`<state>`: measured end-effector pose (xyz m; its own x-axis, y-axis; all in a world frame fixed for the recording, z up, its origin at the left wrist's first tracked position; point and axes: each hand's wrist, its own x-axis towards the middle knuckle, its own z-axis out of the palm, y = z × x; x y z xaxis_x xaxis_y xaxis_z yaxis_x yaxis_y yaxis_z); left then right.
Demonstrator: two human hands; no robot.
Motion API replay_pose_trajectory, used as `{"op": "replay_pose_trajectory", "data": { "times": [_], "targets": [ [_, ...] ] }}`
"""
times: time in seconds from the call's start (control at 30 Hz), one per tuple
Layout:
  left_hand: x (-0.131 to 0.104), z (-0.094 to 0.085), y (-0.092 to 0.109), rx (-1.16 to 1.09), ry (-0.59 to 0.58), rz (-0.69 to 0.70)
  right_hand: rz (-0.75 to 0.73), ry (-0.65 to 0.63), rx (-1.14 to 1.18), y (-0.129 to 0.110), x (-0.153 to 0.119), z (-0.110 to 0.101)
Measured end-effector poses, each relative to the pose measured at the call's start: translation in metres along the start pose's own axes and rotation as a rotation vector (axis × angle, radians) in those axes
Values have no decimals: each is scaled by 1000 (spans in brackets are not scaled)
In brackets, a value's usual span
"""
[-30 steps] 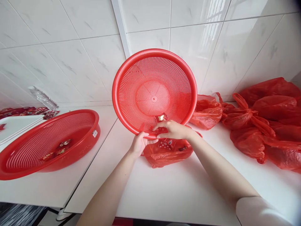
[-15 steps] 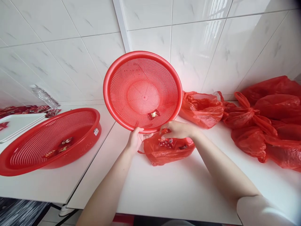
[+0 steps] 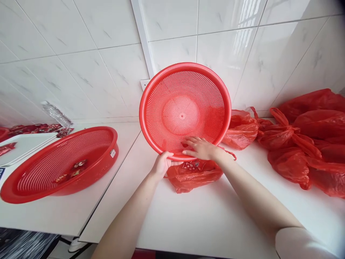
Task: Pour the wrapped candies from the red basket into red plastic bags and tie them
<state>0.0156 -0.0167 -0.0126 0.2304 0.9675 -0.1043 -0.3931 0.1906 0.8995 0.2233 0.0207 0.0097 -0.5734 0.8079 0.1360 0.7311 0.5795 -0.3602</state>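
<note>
A round red plastic basket (image 3: pixel 185 67) with a mesh wall is tilted, its mouth facing me. My left hand (image 3: pixel 161 165) is closed on its lower rim, thumb inside and fingers underneath. My right hand (image 3: pixel 201 149) reaches over the rim at the lower right, with fingers stretched apart along the inner wall. No packet shows inside the basket; whatever lies under the right hand is hidden. Below the rim rests an open red plastic bag (image 3: pixel 194 180), in which patterned red packets (image 3: pixel 194 165) show.
On the left, a second red basket (image 3: pixel 114 138) holds several small wrapped packets (image 3: pixel 77 166). Behind it are white trays (image 3: pixel 35 140), red packets and a clear plastic bottle (image 3: pixel 57 113). Several red bags (image 3: pixel 296 144) crowd the right side, near the tiled wall (image 3: pixel 172 21).
The basket and my left hand have shifted right. My right hand has moved from above the bag to inside the basket's rim. The small packet in the basket no longer shows.
</note>
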Motion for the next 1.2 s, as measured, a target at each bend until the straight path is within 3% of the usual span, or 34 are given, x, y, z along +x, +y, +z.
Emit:
{"op": "replay_pose_trajectory", "data": {
  "times": [0.1, 0.23, 0.33, 0.4, 0.53, 0.67, 0.73, 0.9, 1.1, 1.17, 1.2],
  "targets": [
    [2, -2, 2, -33, 41, 8, -142, -54, 72, -4, -1, -5],
    [5, -8, 9, -70, 84, 29, -296, 21, 213, -14, -8, -26],
    [6, -9, 12, -60, 114, 19, -263, 98, 291, -19, -16, -39],
    [5, -10, 13, -54, 118, 24, -234, 84, 279, -21, -21, -45],
    [6, -10, 13, -69, 113, 72, -251, -48, 232, -24, -25, -48],
    [7, -12, 17, -120, 124, 120, -115, -178, 250, -26, -26, -46],
    [7, -15, 21, -152, 144, 132, -44, -93, 238, -26, -26, -45],
    [4, -17, 25, -176, 117, 100, -18, 296, 165, -17, -19, -39],
    [-5, -23, 43, 73, -128, -25, 50, 751, 94, -7, -17, -48],
    [-12, -34, 57, 290, -16, -1, 51, 844, 85, -3, -21, -56],
    [-16, -41, 64, 420, 127, 34, 53, 891, 84, 0, -23, -60]
  ]
}}
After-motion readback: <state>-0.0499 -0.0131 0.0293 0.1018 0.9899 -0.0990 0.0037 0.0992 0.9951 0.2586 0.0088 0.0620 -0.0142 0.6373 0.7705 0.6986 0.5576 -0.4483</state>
